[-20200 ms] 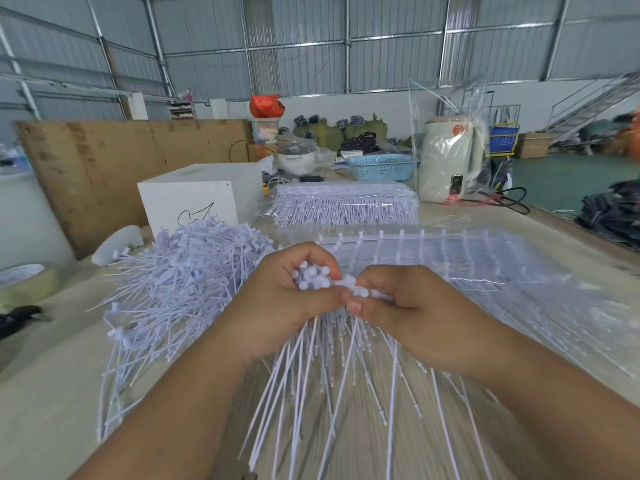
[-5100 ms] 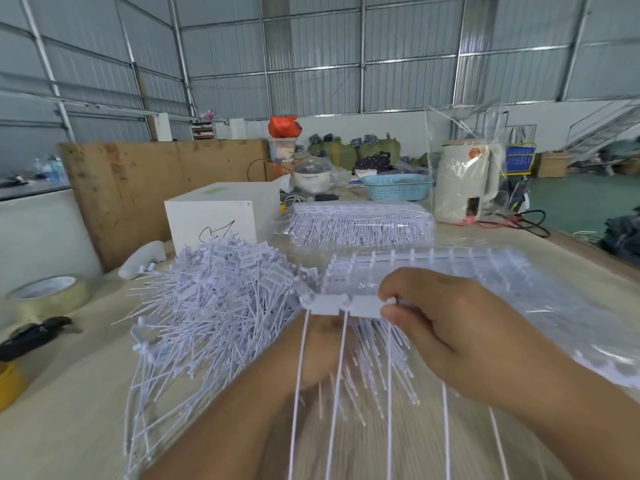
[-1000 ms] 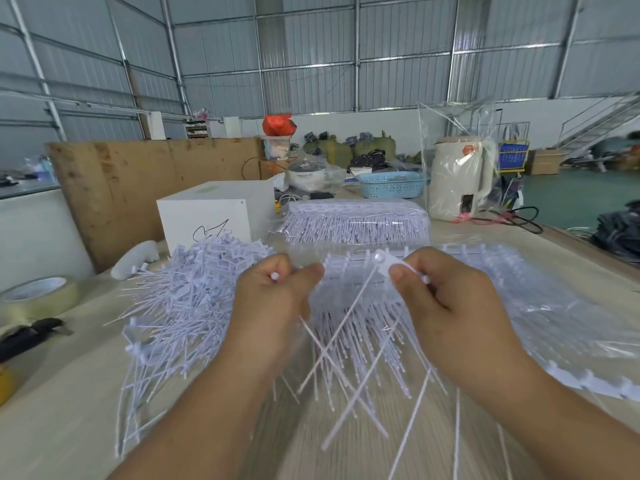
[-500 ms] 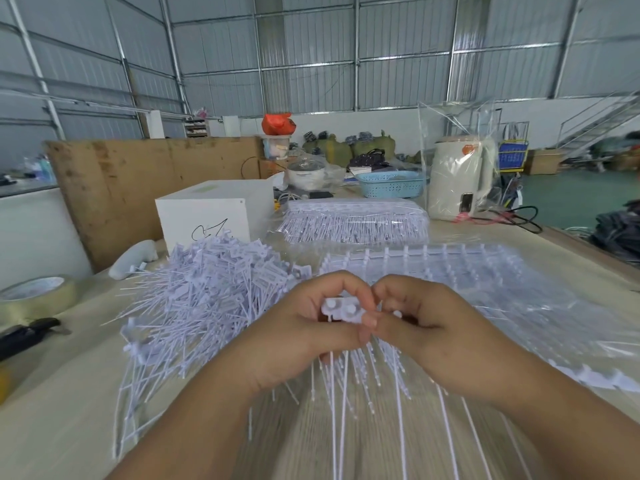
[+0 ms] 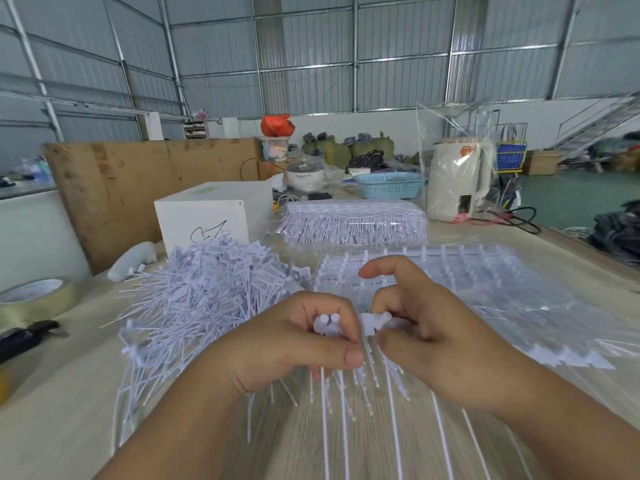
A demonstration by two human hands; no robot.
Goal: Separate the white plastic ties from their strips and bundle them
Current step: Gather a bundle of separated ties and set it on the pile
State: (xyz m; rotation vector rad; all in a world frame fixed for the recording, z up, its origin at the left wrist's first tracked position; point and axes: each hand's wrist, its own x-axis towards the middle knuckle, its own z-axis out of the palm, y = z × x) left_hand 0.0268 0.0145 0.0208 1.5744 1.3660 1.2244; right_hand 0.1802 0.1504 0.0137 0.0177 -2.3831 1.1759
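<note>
We have both hands raised over the worktop (image 5: 69, 393), close together, with the work pinched between them. Our left hand (image 5: 294, 344) has its fingers curled into a closed grip round a small bundle of freed white ties (image 5: 326, 325); their round heads poke up above the thumb and forefinger, and their thin tails hang down toward us. Our right hand (image 5: 426, 337) pinches the short piece of strip (image 5: 374, 322) between thumb and middle fingers, forefinger lifted clear above it.

The relation that matters: the strip piece lies just beside the bundle heads, on their right, nearly touching. Its long axis runs left to right across us, while the ties hanging from it run down and toward us, roughly parallel to the bundle's tails. The next tie head is at the strip's left end, so the left grip is the nearer one to take it; we judge a short sideways pull or twist would snap it off into the bundle.

The loose pile of separated ties (image 5: 214, 289) sits to the left, and the bagged unseparated strips (image 5: 450, 289) lie beyond the hands.
</note>
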